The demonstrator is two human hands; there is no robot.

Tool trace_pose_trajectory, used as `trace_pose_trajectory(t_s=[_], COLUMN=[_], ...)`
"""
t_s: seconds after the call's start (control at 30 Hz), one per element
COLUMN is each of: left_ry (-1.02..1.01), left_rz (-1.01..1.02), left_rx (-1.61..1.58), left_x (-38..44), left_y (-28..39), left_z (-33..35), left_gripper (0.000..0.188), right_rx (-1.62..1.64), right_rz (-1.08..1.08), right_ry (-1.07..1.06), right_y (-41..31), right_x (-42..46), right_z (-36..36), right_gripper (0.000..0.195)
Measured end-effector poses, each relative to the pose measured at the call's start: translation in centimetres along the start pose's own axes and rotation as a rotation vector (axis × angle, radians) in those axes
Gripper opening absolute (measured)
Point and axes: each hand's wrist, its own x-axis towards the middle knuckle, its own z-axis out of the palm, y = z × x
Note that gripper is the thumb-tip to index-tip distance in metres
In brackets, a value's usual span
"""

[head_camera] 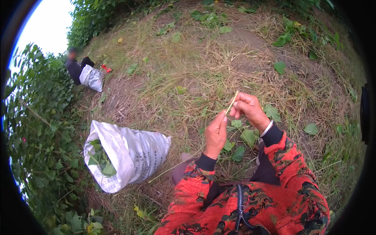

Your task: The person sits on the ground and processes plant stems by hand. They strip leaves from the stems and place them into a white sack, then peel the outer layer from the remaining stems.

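A thin, pale green plant stalk point(231, 103) slants between my two hands. My left hand point(216, 133) pinches its lower end between thumb and fingertips. Higher along the stalk, my right hand point(249, 109), with a white bangle at the wrist, has its fingers curled against it. Green lobed leaves point(249, 137) lie on the grass beneath and between my hands. To the left, a white woven sack point(138, 152) with printed writing lies with its mouth spread, and green leaves point(102, 160) show inside.
Another person point(75, 66) sits at the upper left beside a second pale sack point(92, 77), near a red object point(106, 68). Dense leafy bushes point(38, 117) line the left side. Dry grass and scattered leaves cover the sloping ground point(188, 76).
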Motion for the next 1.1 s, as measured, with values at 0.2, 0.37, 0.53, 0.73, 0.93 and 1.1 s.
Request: trace_pose_trajectory(t_s=[0.2,0.37,0.53,0.73,0.93,1.1], left_ry=[-0.024,-0.025,-0.079,-0.077,-0.077,-0.136], left_rz=[-0.048,-0.074,-0.110,-0.105,-0.142,-0.276], left_rx=[-0.023,-0.099,-0.228,-0.250,-0.311,-0.433], left_x=[-0.2,-0.1,0.2,0.1,0.2,0.5], left_y=[-0.2,-0.5,-0.4,-0.4,-0.3,-0.7], left_z=[-0.6,-0.5,-0.2,0.0,-0.1,-0.5], left_gripper=[0.032,0.030,0.031,0.031,0.031,0.031], right_rx=[-0.028,-0.067,-0.071,-0.129,-0.147,-0.025], right_rz=[-0.054,-0.064,-0.088,-0.128,-0.140,-0.060], right_ry=[0.025,0.064,0.060,0.046,0.037,-0.045], right_y=[0.5,-0.3,0.2,0.1,-0.1,0.1], right_x=[0.1,-0.2,-0.1,-0.2,-0.2,0.1], right_z=[0.9,1.4,1.1,1.2,1.0,0.2], right_gripper=[0.009,0.010,0.011,0.011,0.012,0.012])
